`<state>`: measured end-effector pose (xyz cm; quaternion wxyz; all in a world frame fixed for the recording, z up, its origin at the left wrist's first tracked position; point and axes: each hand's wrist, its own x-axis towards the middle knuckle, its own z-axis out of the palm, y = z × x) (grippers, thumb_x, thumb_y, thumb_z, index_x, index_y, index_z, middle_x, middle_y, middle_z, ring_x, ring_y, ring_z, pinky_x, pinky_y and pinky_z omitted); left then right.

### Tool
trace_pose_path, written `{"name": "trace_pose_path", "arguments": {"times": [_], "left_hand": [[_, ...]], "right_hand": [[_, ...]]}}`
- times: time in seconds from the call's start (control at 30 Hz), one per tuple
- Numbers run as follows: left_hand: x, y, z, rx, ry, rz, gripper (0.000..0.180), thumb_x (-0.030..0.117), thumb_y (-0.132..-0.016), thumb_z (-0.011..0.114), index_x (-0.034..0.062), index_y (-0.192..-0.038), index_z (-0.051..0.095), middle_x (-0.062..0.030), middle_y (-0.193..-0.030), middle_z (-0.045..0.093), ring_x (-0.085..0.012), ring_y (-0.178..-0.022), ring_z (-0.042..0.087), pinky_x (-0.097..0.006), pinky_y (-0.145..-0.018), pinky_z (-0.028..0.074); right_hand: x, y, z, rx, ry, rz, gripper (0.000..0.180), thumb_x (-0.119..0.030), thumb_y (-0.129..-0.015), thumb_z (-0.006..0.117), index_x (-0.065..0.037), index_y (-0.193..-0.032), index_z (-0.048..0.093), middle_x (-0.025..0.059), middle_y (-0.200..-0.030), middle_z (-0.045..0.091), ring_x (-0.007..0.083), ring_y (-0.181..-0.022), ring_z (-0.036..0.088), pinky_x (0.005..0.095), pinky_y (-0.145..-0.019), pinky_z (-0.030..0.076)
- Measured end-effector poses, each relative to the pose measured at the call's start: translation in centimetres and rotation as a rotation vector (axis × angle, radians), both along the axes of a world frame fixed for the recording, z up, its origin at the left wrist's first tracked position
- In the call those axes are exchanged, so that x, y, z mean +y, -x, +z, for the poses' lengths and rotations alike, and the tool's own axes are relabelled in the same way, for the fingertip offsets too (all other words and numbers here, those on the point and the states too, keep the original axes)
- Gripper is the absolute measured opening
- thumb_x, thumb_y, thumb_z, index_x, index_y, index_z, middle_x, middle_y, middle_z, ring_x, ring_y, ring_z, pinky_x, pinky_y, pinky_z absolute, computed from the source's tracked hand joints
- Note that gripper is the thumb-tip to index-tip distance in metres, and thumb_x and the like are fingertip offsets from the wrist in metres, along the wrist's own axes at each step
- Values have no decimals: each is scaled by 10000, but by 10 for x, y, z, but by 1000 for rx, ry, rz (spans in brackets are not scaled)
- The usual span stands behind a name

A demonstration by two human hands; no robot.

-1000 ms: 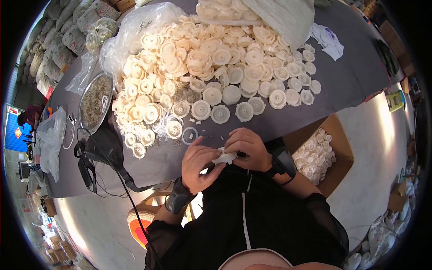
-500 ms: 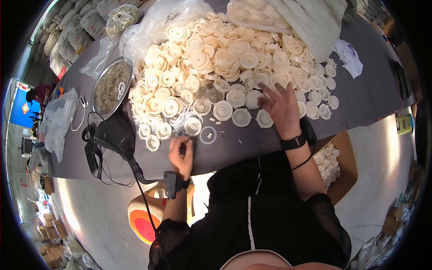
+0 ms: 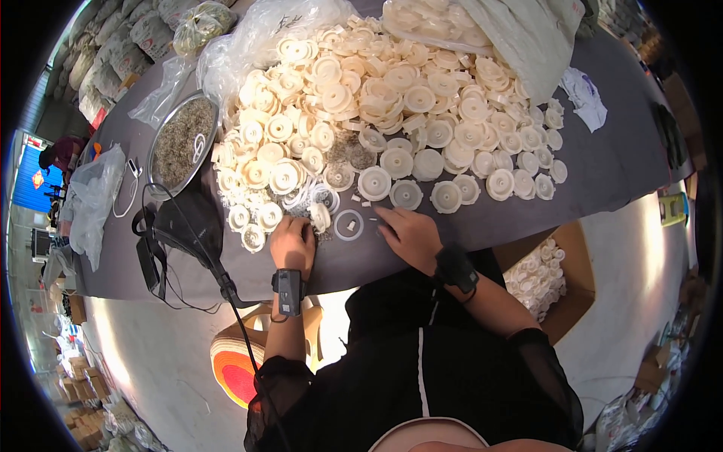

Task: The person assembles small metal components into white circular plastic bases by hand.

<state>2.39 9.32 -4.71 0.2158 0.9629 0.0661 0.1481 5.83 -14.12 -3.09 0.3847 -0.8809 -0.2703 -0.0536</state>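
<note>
My left hand [image 3: 292, 245] rests at the table's near side, its fingers curled with the tips mostly hidden. Right beside those fingertips a cream plastic wheel-shaped part [image 3: 321, 218] stands tilted; whether they grip it is unclear. My right hand [image 3: 413, 239] is low over the cloth, index finger and thumb apart, close to a tiny white piece [image 3: 373, 219]. Between the hands lies a thin translucent ring [image 3: 348, 236] with a small cream piece [image 3: 351, 224] inside it. Beyond them spreads a big heap of cream round plastic parts [image 3: 407, 99], with small metal bits [image 3: 349, 153] among it.
At left, a metal tray [image 3: 153, 167] contains many small metal pieces. A black pouch [image 3: 188, 230] with cables sits nearer. Plastic bags [image 3: 260, 34] and a pale sack [image 3: 527, 45] border the heap. Below the table, a cardboard box [image 3: 578, 282] contains white parts. A stool [image 3: 239, 369] stands lower left.
My right hand has come down from the heap's right side, leftward and nearer to me. My left hand has shifted slightly left, and the wheel-shaped part beside it now stands tilted.
</note>
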Motion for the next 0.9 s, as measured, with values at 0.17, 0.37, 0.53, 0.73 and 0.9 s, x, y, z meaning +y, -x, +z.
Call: {"name": "trace_pose_path", "arguments": {"times": [0.17, 0.37, 0.53, 0.73, 0.9], "left_hand": [[0, 2, 3, -46, 14, -13, 102, 81, -729, 617, 50, -826, 619, -109, -794, 551, -306, -749, 553, -377, -677, 445], [4, 5, 8, -41, 79, -9, 124, 62, -730, 606, 52, -853, 621, -117, -827, 561, -311, -780, 558, -381, -704, 446], [2, 1, 7, -154, 157, 4, 139, 35, -727, 590, 49, -864, 615, -116, -838, 564, -307, -784, 560, -371, -700, 450], [-1, -3, 13, -131, 126, -58, 173, 34, -716, 593, 35, -887, 616, -118, -846, 568, -304, -795, 563, -368, -703, 451], [-6, 3, 9, -100, 168, -87, 207, 52, -706, 614, 15, -909, 622, -124, -846, 572, -308, -776, 563, -368, -695, 450]], "right_hand": [[23, -19, -6, -123, 274, -9, 311, -102, -712, 603, -108, -1021, 568, 58, -771, 595, 239, -637, 611, 346, -522, 479], [24, -25, -16, -132, 383, 55, 199, -81, -697, 582, -105, -893, 558, 81, -754, 594, 250, -638, 617, 365, -497, 475], [26, -22, -9, -140, 411, 15, 266, -90, -727, 553, -122, -989, 587, 62, -726, 580, 247, -627, 603, 351, -500, 467], [27, -30, -11, -89, 501, 50, 112, -77, -751, 525, -86, -860, 548, 83, -755, 594, 256, -631, 624, 369, -500, 482], [23, -28, -9, -65, 446, 79, 100, -70, -729, 548, -77, -829, 541, 88, -776, 592, 256, -658, 623, 350, -540, 493]]}}
